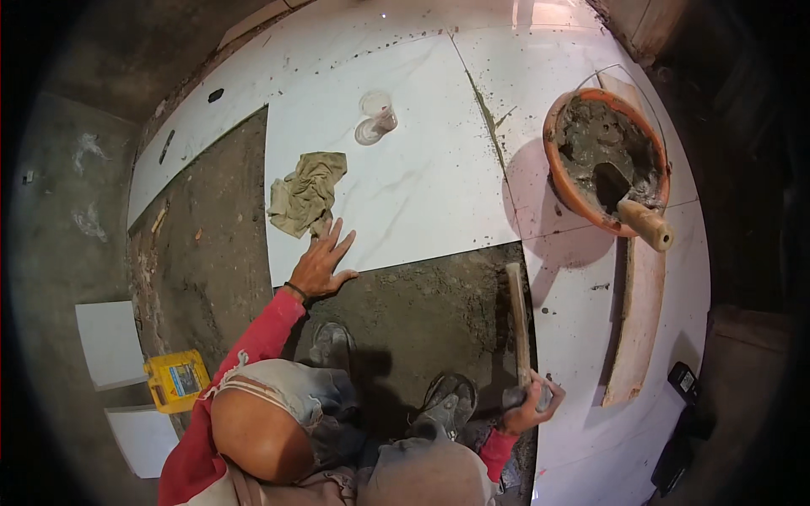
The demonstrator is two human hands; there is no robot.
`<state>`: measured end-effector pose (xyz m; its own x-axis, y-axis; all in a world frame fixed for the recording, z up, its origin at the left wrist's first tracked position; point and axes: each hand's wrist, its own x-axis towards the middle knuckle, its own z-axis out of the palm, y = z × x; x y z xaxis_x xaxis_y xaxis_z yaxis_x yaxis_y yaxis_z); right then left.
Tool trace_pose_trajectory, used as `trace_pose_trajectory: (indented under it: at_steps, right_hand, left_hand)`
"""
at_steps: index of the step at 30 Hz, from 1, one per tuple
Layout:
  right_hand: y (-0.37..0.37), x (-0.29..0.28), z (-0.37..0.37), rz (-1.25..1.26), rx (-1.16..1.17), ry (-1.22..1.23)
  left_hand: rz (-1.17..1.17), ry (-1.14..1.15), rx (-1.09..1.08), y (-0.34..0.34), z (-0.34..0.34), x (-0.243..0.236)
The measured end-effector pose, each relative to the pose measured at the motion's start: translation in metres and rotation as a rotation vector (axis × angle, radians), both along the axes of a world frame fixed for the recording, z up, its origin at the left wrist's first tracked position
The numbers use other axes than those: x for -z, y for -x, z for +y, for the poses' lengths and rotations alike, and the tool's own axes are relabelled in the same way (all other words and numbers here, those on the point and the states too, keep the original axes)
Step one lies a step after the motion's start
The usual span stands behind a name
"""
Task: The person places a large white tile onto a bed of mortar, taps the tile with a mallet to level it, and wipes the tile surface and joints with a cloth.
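Left hand [321, 263] spreads wide on white tile [413, 202]; right hand [527, 411] holds a wooden-handled mallet [520, 325].

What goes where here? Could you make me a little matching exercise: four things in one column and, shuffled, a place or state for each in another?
Things
1. Crumpled cloth
2. Orange bucket
3. Wooden-handled tool
4. Yellow case

Places and states
A. In the person's right hand
B. Beside the person's left sleeve
C. On a white tile, just beyond the left hand
D. Holding a grey mix

Right pairs: 1-C, 2-D, 3-A, 4-B
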<state>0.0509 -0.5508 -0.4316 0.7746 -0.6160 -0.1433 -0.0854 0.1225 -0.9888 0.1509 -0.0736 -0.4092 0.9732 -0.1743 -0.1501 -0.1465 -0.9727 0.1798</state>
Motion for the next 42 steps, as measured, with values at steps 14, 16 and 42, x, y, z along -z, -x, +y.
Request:
trace_pose_trajectory:
  at_steps: [14,16,42]
  right_hand:
    - [0.001,-0.048,-0.041,0.121,-0.027,-0.461]
    - [0.013,-0.063,-0.057,0.102,-0.02,-0.752]
    - [-0.161,-0.057,0.192,0.006,-1.181,0.483]
  left_hand:
    - [-0.123,0.045,-0.053,0.001,-0.008,-0.01]
    - [-0.149,0.086,-0.115,-0.004,-0.013,-0.014]
    - [-0.035,0.107,-0.544,0.111,0.079,0.032]
